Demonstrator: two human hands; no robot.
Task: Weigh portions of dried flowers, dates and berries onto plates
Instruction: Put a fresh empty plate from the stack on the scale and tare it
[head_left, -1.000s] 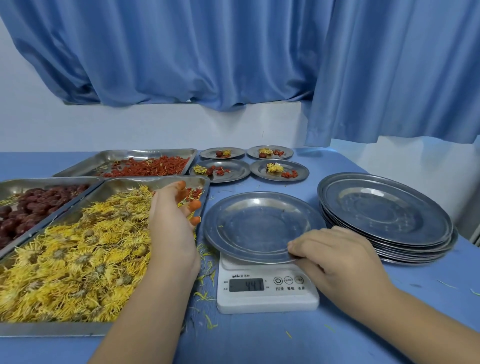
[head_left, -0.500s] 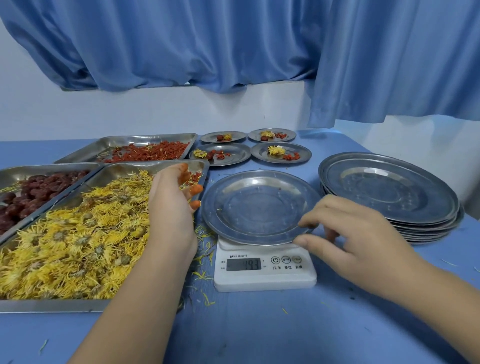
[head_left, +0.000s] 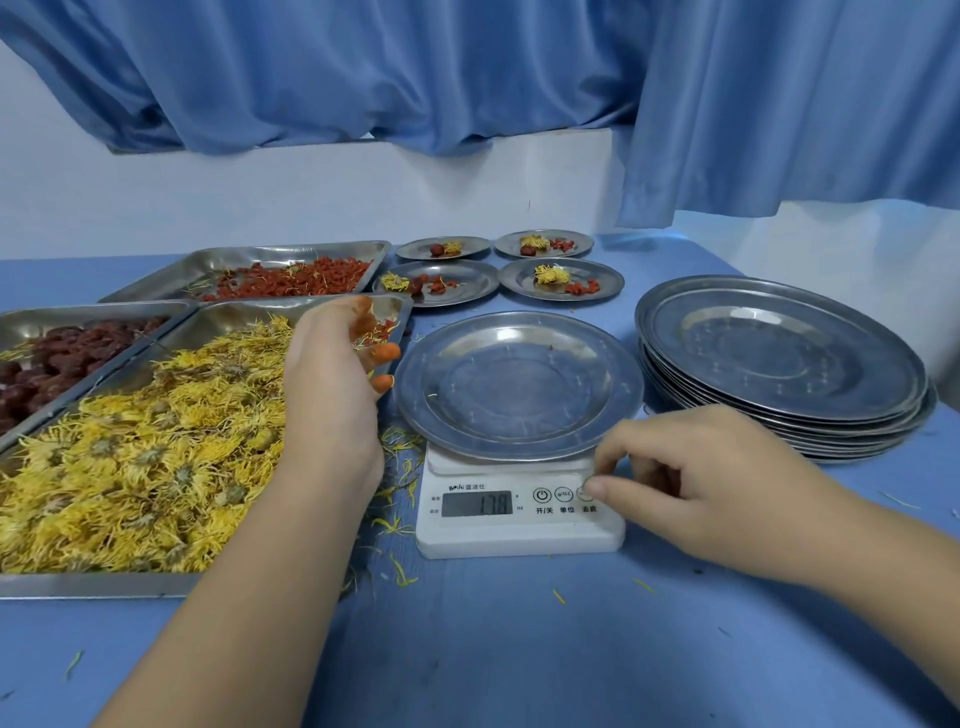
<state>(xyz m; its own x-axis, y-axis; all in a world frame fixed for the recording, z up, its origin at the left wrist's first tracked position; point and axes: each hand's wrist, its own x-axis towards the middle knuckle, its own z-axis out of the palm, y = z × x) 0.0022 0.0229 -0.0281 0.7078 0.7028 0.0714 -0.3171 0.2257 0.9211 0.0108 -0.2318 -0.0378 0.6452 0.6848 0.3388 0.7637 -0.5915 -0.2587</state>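
An empty steel plate (head_left: 519, 384) sits on the white digital scale (head_left: 519, 525), whose display shows digits. My right hand (head_left: 717, 488) is at the scale's right front corner, fingers curled, one fingertip touching the rightmost button. My left hand (head_left: 332, 384) hangs over the far right corner of the tray of yellow dried flowers (head_left: 130, 457), fingers loosely curled, tips stained orange, nothing visible in them. Red dates (head_left: 62, 358) fill the left tray. Red berries (head_left: 291, 280) lie in the far tray.
Several filled small plates (head_left: 561, 280) stand behind the scale. A stack of empty steel plates (head_left: 779, 364) sits at the right. Loose yellow petals lie scattered on the blue table (head_left: 519, 649) around the scale. A blue curtain hangs behind.
My right hand left the plate's rim and came down to the scale's buttons. The display reading has changed. My left hand has stayed over the flower tray's corner.
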